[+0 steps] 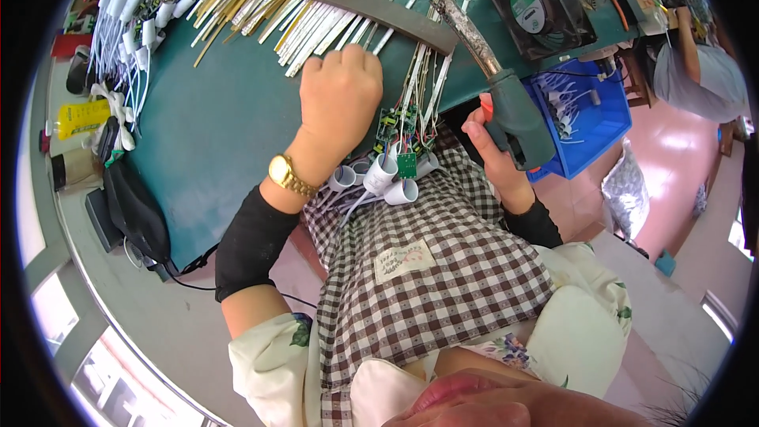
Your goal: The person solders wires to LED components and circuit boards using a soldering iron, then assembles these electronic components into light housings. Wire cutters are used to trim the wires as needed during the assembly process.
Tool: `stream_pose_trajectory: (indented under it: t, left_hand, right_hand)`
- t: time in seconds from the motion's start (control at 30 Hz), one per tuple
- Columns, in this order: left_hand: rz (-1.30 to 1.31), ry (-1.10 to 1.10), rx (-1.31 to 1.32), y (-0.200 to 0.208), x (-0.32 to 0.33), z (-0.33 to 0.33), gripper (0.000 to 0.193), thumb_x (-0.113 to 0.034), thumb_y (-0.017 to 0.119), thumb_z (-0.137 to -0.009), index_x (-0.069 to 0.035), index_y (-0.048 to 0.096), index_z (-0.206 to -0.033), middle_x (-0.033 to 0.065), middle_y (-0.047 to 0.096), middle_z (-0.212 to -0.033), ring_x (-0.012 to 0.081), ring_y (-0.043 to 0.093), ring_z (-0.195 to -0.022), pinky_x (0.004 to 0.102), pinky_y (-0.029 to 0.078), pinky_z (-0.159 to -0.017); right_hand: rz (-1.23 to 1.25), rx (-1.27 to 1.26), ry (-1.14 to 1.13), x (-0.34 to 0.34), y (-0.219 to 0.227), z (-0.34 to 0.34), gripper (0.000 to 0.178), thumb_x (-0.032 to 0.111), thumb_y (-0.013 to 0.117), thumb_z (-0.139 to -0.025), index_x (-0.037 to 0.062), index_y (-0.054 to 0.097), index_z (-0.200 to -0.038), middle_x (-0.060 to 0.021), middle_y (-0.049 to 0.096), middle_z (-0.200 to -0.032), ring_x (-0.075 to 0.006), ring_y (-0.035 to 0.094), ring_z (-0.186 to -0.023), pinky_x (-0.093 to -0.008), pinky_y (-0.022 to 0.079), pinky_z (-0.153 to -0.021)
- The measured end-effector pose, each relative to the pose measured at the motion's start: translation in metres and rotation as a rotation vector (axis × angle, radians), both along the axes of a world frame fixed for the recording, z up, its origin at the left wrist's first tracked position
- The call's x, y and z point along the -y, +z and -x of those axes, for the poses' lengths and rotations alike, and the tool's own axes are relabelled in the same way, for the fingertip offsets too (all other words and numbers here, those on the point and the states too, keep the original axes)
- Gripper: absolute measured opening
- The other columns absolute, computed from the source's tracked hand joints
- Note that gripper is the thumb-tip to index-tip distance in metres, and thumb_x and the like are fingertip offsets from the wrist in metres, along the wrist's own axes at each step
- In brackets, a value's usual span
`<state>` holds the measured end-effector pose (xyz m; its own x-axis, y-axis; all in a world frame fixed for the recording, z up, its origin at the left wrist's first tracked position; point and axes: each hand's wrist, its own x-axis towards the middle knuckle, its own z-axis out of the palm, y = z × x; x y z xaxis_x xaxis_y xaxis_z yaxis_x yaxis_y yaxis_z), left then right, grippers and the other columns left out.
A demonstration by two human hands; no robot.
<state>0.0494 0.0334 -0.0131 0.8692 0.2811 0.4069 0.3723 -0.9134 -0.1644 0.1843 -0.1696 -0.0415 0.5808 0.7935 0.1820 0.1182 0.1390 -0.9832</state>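
Observation:
My left hand (pixel 341 99) is closed in a fist above the green work mat, at the near ends of the strips; whatever its fingers hold is hidden. In my right hand (pixel 496 160) is a soldering gun (pixel 519 120) with a dark green grip and a red trigger, its burnt metal barrel pointing up and left. A long grey metal bar (pixel 375 11) lies across the thin white and yellow strips (pixel 316 16). Between my hands, at the table edge, several white plastic caps (pixel 381 175) with small green circuit boards (pixel 406 164) rest against my checked apron.
White caps with boards and wires (pixel 134 20) are heaped at the far left, near a yellow packet (pixel 82 117). A black fan (pixel 539 9) stands at the back right. Below it, a blue bin (pixel 594 142) holds white wired pieces. Another person (pixel 700 71) sits at far right.

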Motion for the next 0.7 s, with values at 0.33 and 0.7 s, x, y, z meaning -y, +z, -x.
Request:
stream_pose_trajectory:
  t: [0.33, 0.7]
  left_hand:
    - [-0.010, -0.176, -0.244, 0.017, -0.001, 0.006, 0.015, -0.010, 0.058, -0.077, -0.004, 0.065, -0.088, 0.0056, 0.050, -0.088, 0.0205, 0.052, -0.082, 0.0342, 0.042, -0.076]
    - [0.267, -0.254, 0.014, 0.018, -0.004, 0.024, 0.019, -0.009, 0.056, -0.076, -0.004, 0.064, -0.092, 0.0076, 0.056, -0.092, 0.0224, 0.056, -0.079, 0.0351, 0.043, -0.070]
  right_hand:
    - [0.007, 0.062, 0.001, 0.003, -0.005, 0.002, 0.006, 0.001, 0.064, -0.090, 0.0014, 0.059, -0.091, -0.0018, 0.056, -0.079, -0.0126, 0.052, -0.071, -0.0262, 0.043, -0.066]
    - [0.037, 0.152, -0.040, 0.010, 0.001, 0.001, 0.026, -0.002, 0.065, -0.087, -0.0020, 0.060, -0.112, -0.0032, 0.059, -0.085, -0.0132, 0.055, -0.080, -0.0279, 0.046, -0.078]
